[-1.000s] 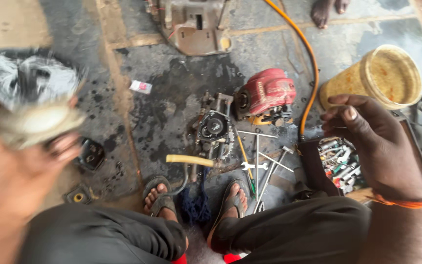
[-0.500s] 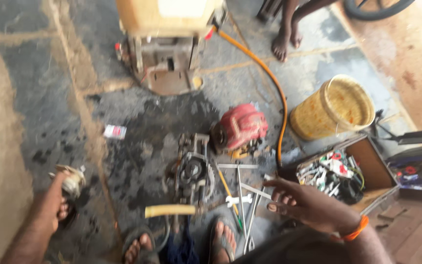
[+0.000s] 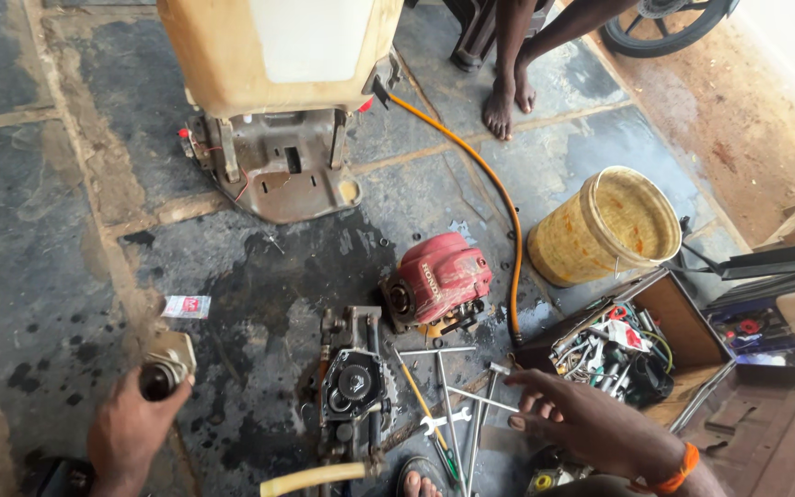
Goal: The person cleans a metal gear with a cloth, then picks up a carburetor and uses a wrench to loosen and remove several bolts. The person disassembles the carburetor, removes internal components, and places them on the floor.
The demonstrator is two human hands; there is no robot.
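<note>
While I look down from the head view, my left hand (image 3: 131, 428) is closed around a small dark metal engine part (image 3: 163, 368), held just above the stained stone floor (image 3: 39, 248) at the lower left. My right hand (image 3: 591, 419) is open and empty, fingers (image 3: 531, 400) spread, hovering over the loose spanners and rods (image 3: 457, 405) that lie on the floor between my knees. Just left of those tools sits an opened gearbox casing (image 3: 351, 382) with its gear exposed, and beside its upper right corner lies a red engine cover (image 3: 443, 276). A yellow hose (image 3: 489, 189) runs from a large cream-coloured tank on its grey metal base (image 3: 278, 110) at the top of the view down past the red cover. A yellow woven basket (image 3: 609, 225) stands to the right of the hose, and a brown toolbox (image 3: 637, 340) full of mixed tools lies open just below it, near my right hand. A small white and red packet (image 3: 186, 306) lies on the floor just above the held part. Another person's bare feet (image 3: 508, 97) stand on the floor at the top.
</note>
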